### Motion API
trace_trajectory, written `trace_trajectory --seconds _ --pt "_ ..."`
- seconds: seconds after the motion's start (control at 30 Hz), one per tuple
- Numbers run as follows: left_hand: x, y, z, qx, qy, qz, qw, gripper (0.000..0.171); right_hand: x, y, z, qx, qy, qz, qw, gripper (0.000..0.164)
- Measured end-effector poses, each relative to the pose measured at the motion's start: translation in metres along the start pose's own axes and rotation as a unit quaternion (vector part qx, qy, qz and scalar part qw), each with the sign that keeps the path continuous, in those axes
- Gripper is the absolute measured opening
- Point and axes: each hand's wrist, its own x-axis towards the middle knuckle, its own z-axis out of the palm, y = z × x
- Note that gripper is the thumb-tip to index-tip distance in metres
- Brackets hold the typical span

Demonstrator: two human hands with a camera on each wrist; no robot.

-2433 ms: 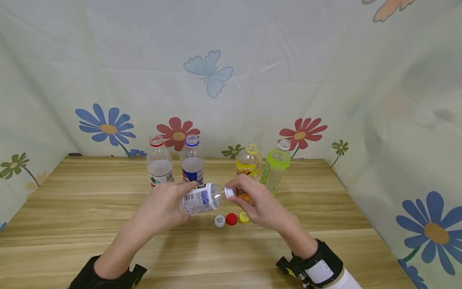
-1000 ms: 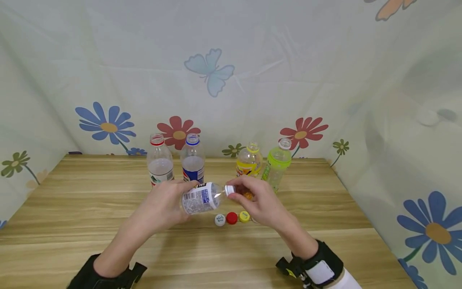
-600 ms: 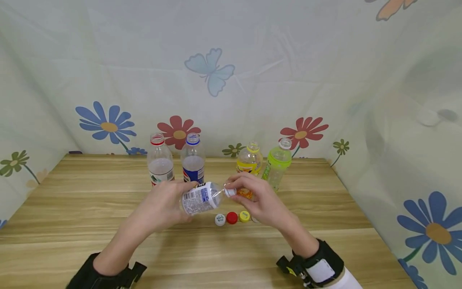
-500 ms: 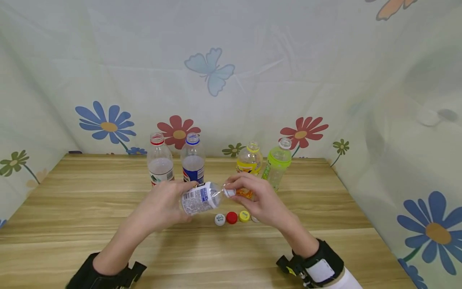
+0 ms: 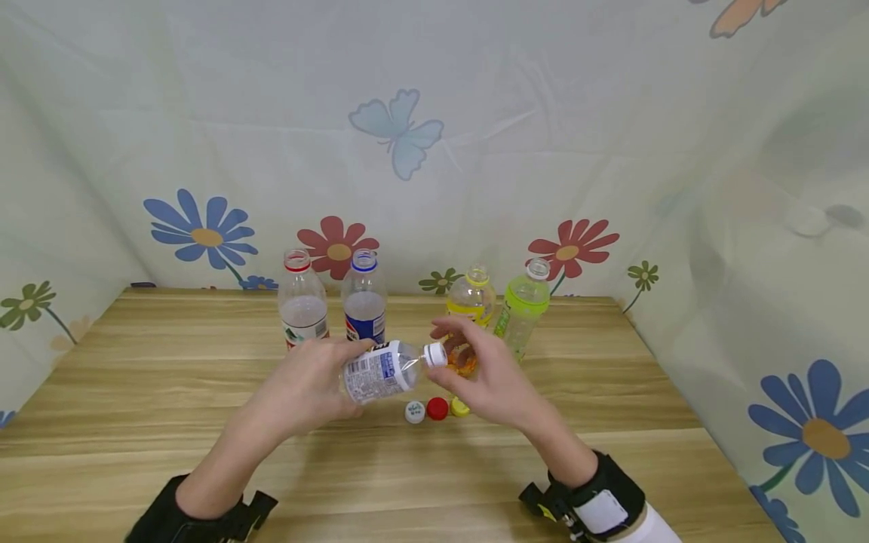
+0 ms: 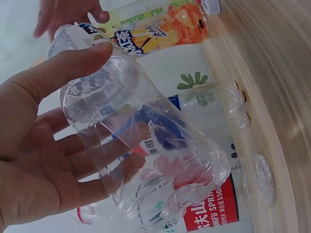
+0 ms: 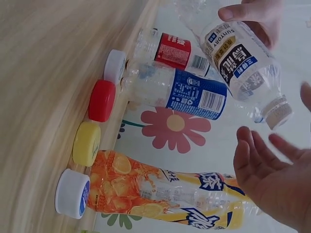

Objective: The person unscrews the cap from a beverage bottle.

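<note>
My left hand (image 5: 308, 385) grips a clear plastic bottle (image 5: 372, 375) by its body and holds it tilted nearly flat above the table. The bottle has a white label, and its white cap (image 5: 435, 354) sits on the neck, facing right. Close by, my right hand (image 5: 492, 381) has its fingers spread around the cap. In the right wrist view its fingertips (image 7: 244, 133) stand apart from the bottle cap (image 7: 278, 112), holding nothing. Below lie a white cap (image 5: 415, 412), a red cap (image 5: 437, 409) and a yellow cap (image 5: 460, 407); another white cap (image 7: 72, 194) shows in the right wrist view.
Uncapped bottles stand behind my hands: a red-ringed bottle (image 5: 303, 308) and a blue-ringed bottle (image 5: 364, 305) on the left, a yellow-labelled bottle (image 5: 468, 302) and a green bottle (image 5: 526, 302) on the right. A flowered cloth (image 5: 271, 136) hangs behind the wooden table (image 5: 170, 362).
My right hand has released the white cap, with its fingers now spread away from it. Earlier it pinched and turned the cap. The left hand and bottle have stayed nearly in place.
</note>
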Motion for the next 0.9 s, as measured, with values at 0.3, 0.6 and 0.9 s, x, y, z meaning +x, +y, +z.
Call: trace_trajectory --seconds 0.3,0.6,0.9 --pt "-0.0001 0.0012 0.0006 0.012 0.008 0.004 0.9999 0.079 -0.0021 -0.0028 0.0006 -0.036 0.024 0.055 0.998 0.017" --pt "0.0020 -0.0013 0.0015 0.012 0.009 0.006 0.9999 0.077 -0.0020 -0.0042 -0.0005 -0.047 0.005 0.049 0.998 0.020" --pt "0.0029 -0.0027 0.0033 0.008 0.008 0.002 0.9999 0.077 -0.0015 -0.0034 -0.0015 -0.044 -0.008 0.026 0.999 0.025"
